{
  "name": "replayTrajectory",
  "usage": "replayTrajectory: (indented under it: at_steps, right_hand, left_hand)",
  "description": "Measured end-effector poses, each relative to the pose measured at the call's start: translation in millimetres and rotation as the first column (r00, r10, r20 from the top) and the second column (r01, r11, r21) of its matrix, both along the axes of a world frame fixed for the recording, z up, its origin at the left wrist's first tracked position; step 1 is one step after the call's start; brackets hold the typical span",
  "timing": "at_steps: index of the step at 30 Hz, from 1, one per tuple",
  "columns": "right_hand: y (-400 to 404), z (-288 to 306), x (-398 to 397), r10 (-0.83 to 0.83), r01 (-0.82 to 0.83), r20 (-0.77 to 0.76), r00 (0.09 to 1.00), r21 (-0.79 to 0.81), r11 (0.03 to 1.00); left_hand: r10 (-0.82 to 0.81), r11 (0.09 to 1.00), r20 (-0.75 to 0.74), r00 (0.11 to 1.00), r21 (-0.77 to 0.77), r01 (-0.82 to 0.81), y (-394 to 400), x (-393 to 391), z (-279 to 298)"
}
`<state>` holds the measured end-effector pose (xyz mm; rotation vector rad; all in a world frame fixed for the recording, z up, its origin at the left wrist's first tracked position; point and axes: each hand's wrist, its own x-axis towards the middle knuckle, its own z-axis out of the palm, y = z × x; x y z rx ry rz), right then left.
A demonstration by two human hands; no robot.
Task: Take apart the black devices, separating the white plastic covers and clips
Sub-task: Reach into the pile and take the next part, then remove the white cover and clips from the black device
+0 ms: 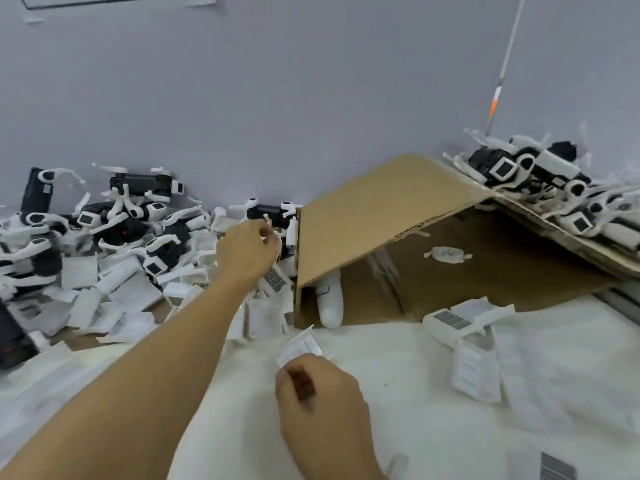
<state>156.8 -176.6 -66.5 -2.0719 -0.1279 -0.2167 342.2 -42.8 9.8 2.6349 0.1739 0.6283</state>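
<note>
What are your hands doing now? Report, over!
Left hand reaching to black device by the cardboard box. Right hand pinching white plastic cover. Nothing blocking.

This looks like a plain workroom used for bulk disassembly or sorting rather than a home or shop. A bare grey wall [277, 81] runs across from 10 to 2 o'clock, with dozens of identical black devices [142, 184] heaped against it at 9 o'clock and another heap [540, 168] at 2 o'clock. A flattened cardboard box [388, 209] at centre serves as a bin, and loose white plastic covers [474, 368] lie scattered at 4 o'clock.
</note>
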Motion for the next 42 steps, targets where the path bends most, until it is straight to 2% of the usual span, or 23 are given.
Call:
replayTrajectory:
  at_steps: [3, 6, 8, 10, 11, 12, 13, 14, 15, 16, 18, 21, 23, 24, 25, 27, 30, 31, 33, 36, 39, 40, 42]
  right_hand:
    - [3, 4, -2, 0.028, -0.026, 0.01, 1.0, -0.11, 0.994]
    - [2, 2, 1, 0.027, -0.026, 0.004, 1.0, -0.078, 0.997]
    - [-1, 1, 2, 0.034, -0.035, -0.017, 0.999, -0.072, 0.997]
    - [-2, -1, 3, 0.039, -0.04, -0.024, 0.999, -0.064, 0.997]
    - [-2, 0, 3, 0.038, -0.04, -0.029, 0.999, -0.056, 0.998]
    - [-1, 1, 2, 0.037, -0.039, -0.042, 0.998, -0.038, 0.999]
    - [0, 4, 1, 0.038, -0.038, -0.057, 0.998, 0.001, 0.999]
    - [0, 7, 1, 0.034, -0.029, -0.067, 0.997, 0.068, 0.997]
    - [1, 10, -1, 0.024, -0.013, -0.066, 0.998, 0.163, 0.986]
    - [2, 14, -2, 0.016, -0.002, -0.048, 0.999, 0.285, 0.959]
    - [3, 19, -6, 0.009, -0.017, 0.019, 1.0, 0.494, 0.87]
    - [1, 21, -10, 0.094, -0.108, 0.053, 0.994, 0.536, 0.837]
    - [1, 24, -12, 0.075, -0.091, 0.052, 0.996, 0.524, 0.847]
    - [2, 24, -13, 0.08, -0.102, 0.062, 0.995, 0.563, 0.82]
    - [2, 22, -13, 0.113, -0.138, 0.079, 0.99, 0.622, 0.771]
    - [3, 19, -12, 0.2, -0.238, 0.135, 0.97, 0.683, 0.69]
    - [5, 14, -11, 0.232, -0.239, 0.106, 0.967, 0.695, 0.678]
    - [6, 11, -10, 0.225, -0.242, 0.113, 0.968, 0.661, 0.71]
    - [5, 6, -6, 0.145, -0.227, 0.207, 0.968, 0.464, 0.856]
    - [2, -1, -3, 0.144, -0.222, 0.348, 0.926, 0.194, 0.956]
    - [4, 2, -6, 0.181, -0.193, 0.305, 0.935, 0.012, 0.981]
    - [5, 2, -7, 0.22, -0.236, 0.299, 0.928, 0.017, 0.972]
    - [6, 5, -12, 0.32, -0.355, 0.297, 0.9, 0.071, 0.932]
  left_hand:
    - [-0.024, 0.995, -0.124, 0.992, 0.092, 0.036, 1, -1, 0]
    - [-0.007, 0.982, 0.039, 0.999, 0.186, 0.0, -7, -4, 2]
    - [0.033, 0.999, 0.209, 0.977, 0.024, -0.039, -6, -18, 6]
    - [0.069, 0.95, 0.318, 0.946, -0.31, 0.035, -3, -42, 15]
    - [0.079, 0.854, 0.35, 0.933, -0.507, 0.118, -2, -58, 19]
    - [0.1, 0.695, 0.37, 0.924, -0.69, 0.201, -2, -76, 23]
    - [0.117, 0.485, 0.376, 0.919, -0.829, 0.277, -4, -96, 24]
    - [0.117, 0.275, 0.372, 0.921, -0.903, 0.33, -6, -115, 22]
    - [0.113, 0.111, 0.356, 0.928, -0.932, 0.344, -9, -134, 18]
    - [0.111, 0.002, 0.332, 0.937, -0.943, 0.334, -13, -152, 12]
    - [0.101, -0.145, 0.283, 0.954, -0.944, 0.295, -22, -185, -3]
    - [0.072, -0.225, 0.224, 0.972, -0.946, 0.235, -28, -217, -28]
    - [0.052, -0.22, 0.214, 0.975, -0.95, 0.221, -29, -228, -36]
    - [0.032, -0.174, 0.213, 0.977, -0.961, 0.215, -30, -232, -38]
    - [-0.004, -0.087, 0.214, 0.977, -0.973, 0.213, -30, -234, -40]
    - [-0.067, 0.15, 0.188, 0.98, -0.969, 0.196, -28, -236, -43]
    - [-0.166, 0.448, 0.192, 0.967, -0.859, 0.247, -17, -240, -45]
    - [-0.227, 0.504, 0.211, 0.951, -0.81, 0.3, -13, -242, -46]
    - [-0.354, 0.604, 0.171, 0.919, -0.708, 0.365, -5, -246, -49]
    - [-0.387, 0.679, 0.111, 0.916, -0.638, 0.364, 7, -249, -49]
    - [-0.267, 0.752, 0.136, 0.954, -0.589, 0.295, 12, -252, -49]
    - [-0.196, 0.752, 0.15, 0.969, -0.611, 0.247, 11, -251, -49]
    - [-0.117, 0.648, 0.196, 0.974, -0.728, 0.225, 10, -249, -47]
